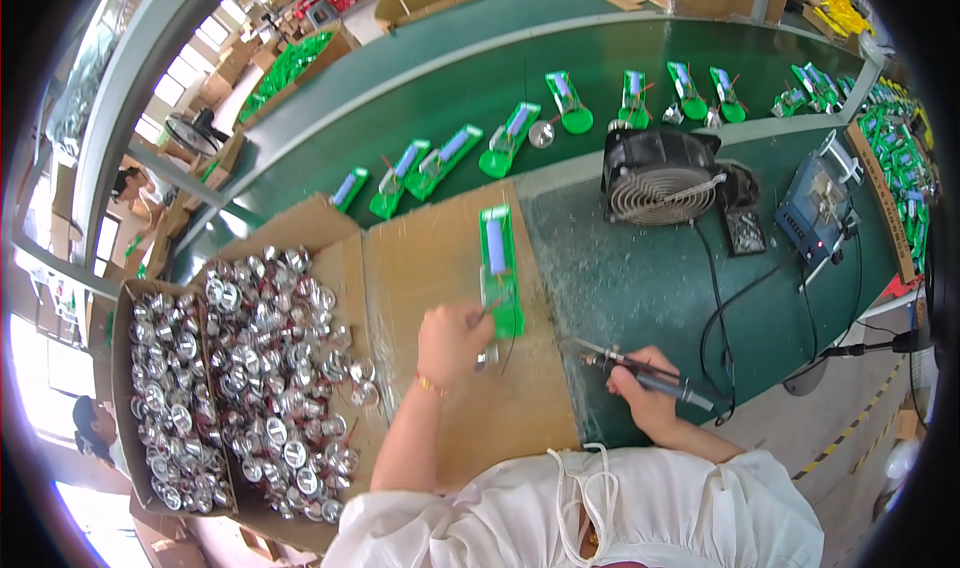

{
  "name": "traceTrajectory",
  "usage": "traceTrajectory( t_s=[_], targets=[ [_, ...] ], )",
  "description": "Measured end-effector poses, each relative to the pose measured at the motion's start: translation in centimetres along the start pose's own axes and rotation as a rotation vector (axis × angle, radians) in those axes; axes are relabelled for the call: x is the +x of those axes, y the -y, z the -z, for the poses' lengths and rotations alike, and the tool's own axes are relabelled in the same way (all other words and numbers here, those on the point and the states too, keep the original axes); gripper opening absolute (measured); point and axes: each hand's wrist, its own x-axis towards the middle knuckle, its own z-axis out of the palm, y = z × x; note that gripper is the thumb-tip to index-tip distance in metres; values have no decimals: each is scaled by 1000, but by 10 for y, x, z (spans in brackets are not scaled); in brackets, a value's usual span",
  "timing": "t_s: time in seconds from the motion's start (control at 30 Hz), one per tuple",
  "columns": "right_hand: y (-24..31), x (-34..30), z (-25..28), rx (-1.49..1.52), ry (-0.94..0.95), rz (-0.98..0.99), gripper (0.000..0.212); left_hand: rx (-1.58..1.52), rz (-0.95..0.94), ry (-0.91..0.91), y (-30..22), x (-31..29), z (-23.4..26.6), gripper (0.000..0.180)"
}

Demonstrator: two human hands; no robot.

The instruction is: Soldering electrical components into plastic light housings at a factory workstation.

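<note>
A green plastic housing (514, 311) lies on the brown board in front of me, with a lilac cylindrical cell (495, 248) in its upper part. My left hand (452, 340) is closed at the housing's lower left side, its fingertips pinching what looks like a thin wire (499, 302). Partly hidden below those fingers is a small silver reflector cup (487, 356). To the right, my right hand (648, 388) is wrapped round a soldering iron (672, 387), whose tip points left toward the housing without touching it.
A divided carton (217, 408) of silver reflector cups stands at left. Green housings with cells (448, 158) line the curved green belt (330, 138). A black fan (655, 180), a blue soldering station (815, 208) and loose cables (718, 298) occupy the right side.
</note>
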Motion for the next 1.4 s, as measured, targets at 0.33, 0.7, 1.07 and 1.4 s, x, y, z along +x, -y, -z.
traceTrajectory(
  t_s=[0.33,0.7,1.07,1.4],
  targets=[
    [-5,5,-4,-82,-33,-55,14,398,-5,-259,-45,263,44,20],
    [-12,9,-3,-131,-63,-21,20,513,-544,-468,-33,218,-37,16],
    [5,2,-6,112,-73,-75,11,622,-395,-305,-7,-38,-33,17],
    [6,11,-12,35,-112,-16,12,689,326,-509,98,-72,31,44]
  ],
)
